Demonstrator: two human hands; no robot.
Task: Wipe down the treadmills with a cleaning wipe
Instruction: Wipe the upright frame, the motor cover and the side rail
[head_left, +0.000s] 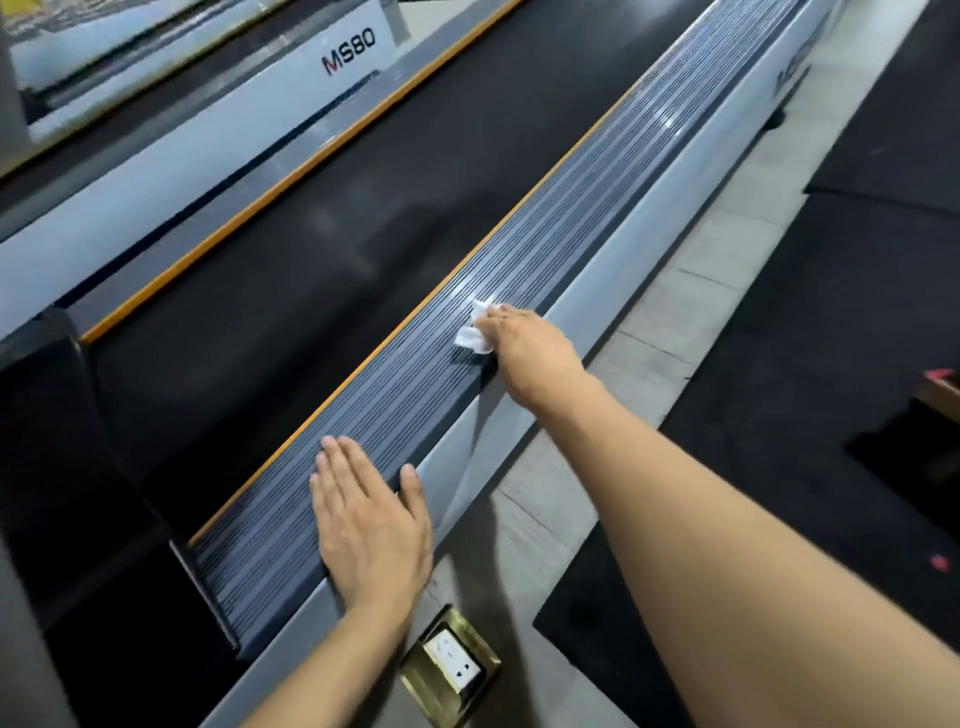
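A treadmill runs diagonally across the view, with a black belt (322, 249) and a ribbed grey side rail (545, 218) edged in orange. My right hand (530, 348) reaches out along the rail and holds a crumpled white wipe (475, 327) against the ribbed surface. My left hand (369, 525) lies flat on the near end of the same rail, fingers straight and spread, holding nothing.
A second treadmill marked MS80 (348, 49) stands behind at the upper left. A brass floor socket (449, 665) sits in the tiled floor strip (691, 312) beside the rail. Black rubber mats (831, 364) cover the floor on the right.
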